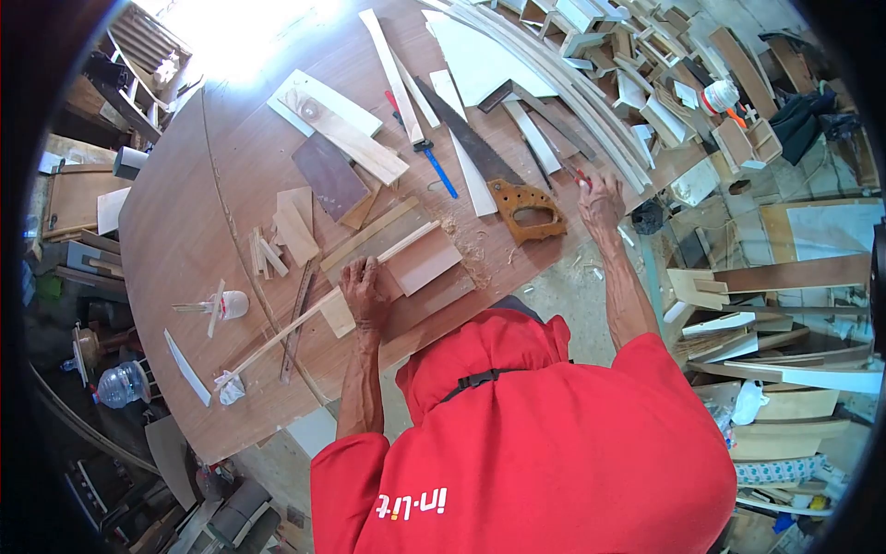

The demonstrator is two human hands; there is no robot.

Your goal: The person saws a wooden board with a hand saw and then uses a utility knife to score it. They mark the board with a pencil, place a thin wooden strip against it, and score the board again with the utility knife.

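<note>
Fingers bent, my left hand (365,288) presses on a thin wooden strip (286,334) that runs diagonally beneath it. Against that hand lies a flat pale board (426,261) with a narrow strip along its upper edge. Further right, my right hand (602,200) is closed round a small red object (581,179), too small to name, near the right table edge. A handsaw (526,212) with a wooden handle lies between the hands. Beyond it rests a dark metal square (544,115).
On the brown table (175,231) lie a blue clamp-like tool (441,174), a dark rectangular piece (329,180), wood offcuts and shavings. Long strips (554,69) line its far right edge. A white cup (234,304) lies left. Wood scraps crowd the floor.
</note>
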